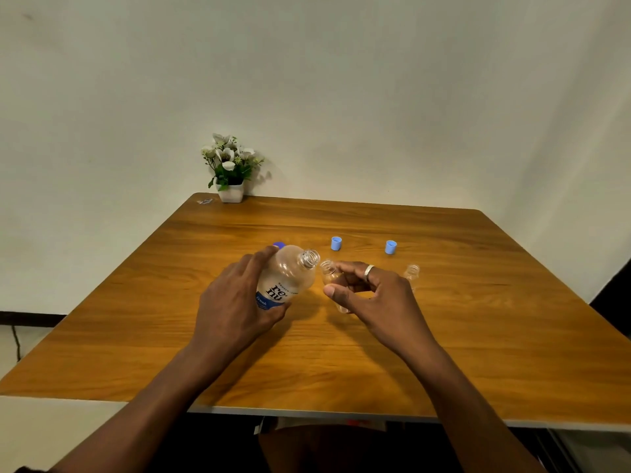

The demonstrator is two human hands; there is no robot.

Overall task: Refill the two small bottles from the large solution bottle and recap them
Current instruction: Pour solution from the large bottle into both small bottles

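Bottle [329, 273], small, between right fingers [353, 269] and thumb [336, 292].

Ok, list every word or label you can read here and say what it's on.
"re nu": big dark letters, two rows, on the label of the large solution bottle.
"fresh": white on that label's blue band.
Small capitals above "re nu": too small to read.
Held small bottle, other small bottle, light blue caps: no text visible.

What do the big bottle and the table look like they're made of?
Large bottle: probably clear, glossy plastic; you can see through its wall, and it catches highlights. Table: streaked wood-grain top with a soft sheen; solid wood or laminate, cannot tell.
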